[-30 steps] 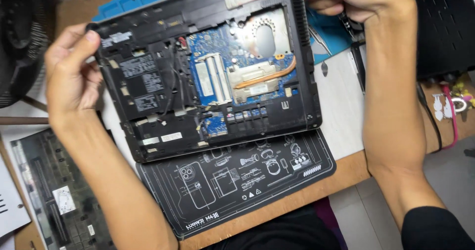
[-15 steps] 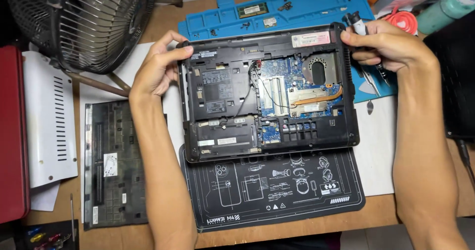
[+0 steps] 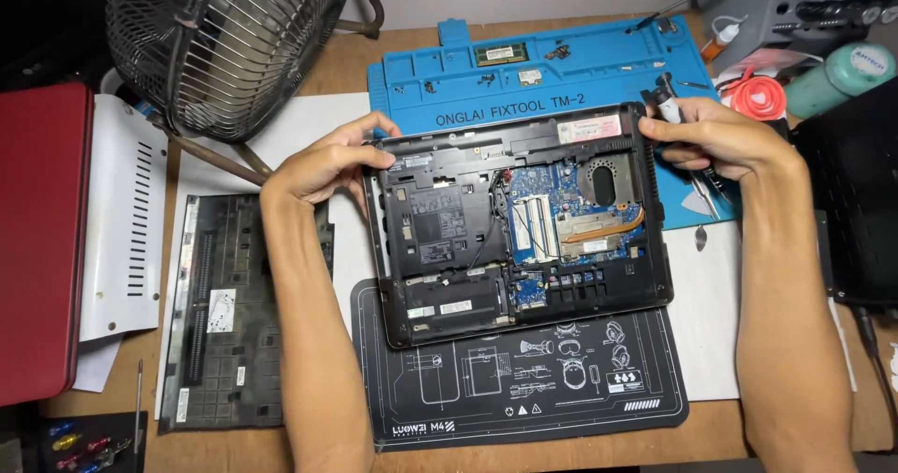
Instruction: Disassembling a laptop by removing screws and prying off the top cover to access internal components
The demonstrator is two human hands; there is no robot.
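Wooden desk (image 3: 393, 47) is seen from the head camera, where an opened laptop base (image 3: 519, 225) is gripped at its far corners: the left hand (image 3: 323, 164) is clasped on one, the right hand (image 3: 716, 136) on the other. A black mat (image 3: 524, 389) is laid just nearer than both hands, and a metal fan (image 3: 220, 47) is stood beyond the left hand.

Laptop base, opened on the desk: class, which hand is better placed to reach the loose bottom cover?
Probably left. The left hand grips the laptop edge nearest the cover; the right hand is on the far side.
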